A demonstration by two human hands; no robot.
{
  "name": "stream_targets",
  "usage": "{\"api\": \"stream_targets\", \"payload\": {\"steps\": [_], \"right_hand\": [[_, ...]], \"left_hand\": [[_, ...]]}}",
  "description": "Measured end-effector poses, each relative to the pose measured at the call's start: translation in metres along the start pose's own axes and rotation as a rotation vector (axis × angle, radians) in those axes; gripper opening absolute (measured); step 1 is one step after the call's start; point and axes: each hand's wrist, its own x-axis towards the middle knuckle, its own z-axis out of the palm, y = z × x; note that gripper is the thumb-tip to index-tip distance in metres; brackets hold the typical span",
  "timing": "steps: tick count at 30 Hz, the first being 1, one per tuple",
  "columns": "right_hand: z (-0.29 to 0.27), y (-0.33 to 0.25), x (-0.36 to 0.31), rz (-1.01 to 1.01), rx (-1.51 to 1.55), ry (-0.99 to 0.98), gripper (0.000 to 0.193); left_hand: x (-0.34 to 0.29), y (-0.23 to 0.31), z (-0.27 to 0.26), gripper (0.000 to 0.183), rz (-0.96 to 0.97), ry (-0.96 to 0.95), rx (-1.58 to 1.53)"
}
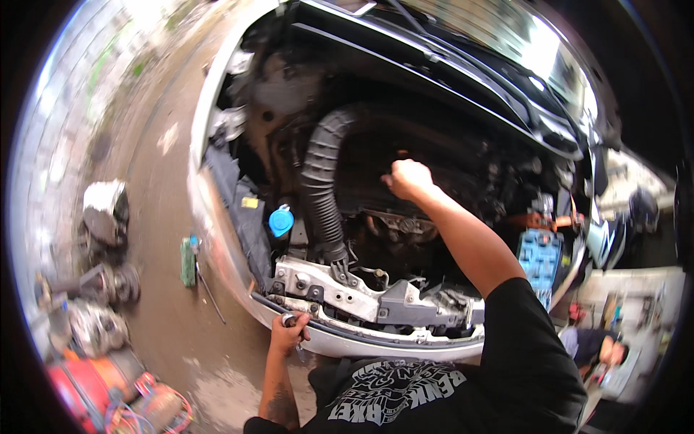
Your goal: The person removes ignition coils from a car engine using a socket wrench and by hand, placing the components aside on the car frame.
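Note:
My left hand (288,331) is at the front bumper edge of the white car, closed around a shiny metal hand tool (301,354). Its ends show above and below my fingers; its exact kind is unclear. My right hand (409,179) reaches over the dark engine bay (405,137) with its fingers curled in; whatever they may hold is hidden. To the left of that hand, a ribbed black air hose (323,163) runs down to the white front crossmember (332,283). A round blue cap (281,220) sits beside the hose.
A blue tool case (539,259) rests on the car's right front side. On the floor at left lie a green case (189,262), a thin rod (212,298), greasy metal parts (108,282) and a red tank (83,387). Another person (600,349) is at the far right.

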Motion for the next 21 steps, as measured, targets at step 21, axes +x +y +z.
{"api": "stream_targets", "payload": {"steps": [21], "right_hand": [[0.139,0.279,-0.533,1.294,0.21,0.655,0.023]], "left_hand": [[0.002,0.011,0.006,0.018,-0.125,0.064,0.072]]}}
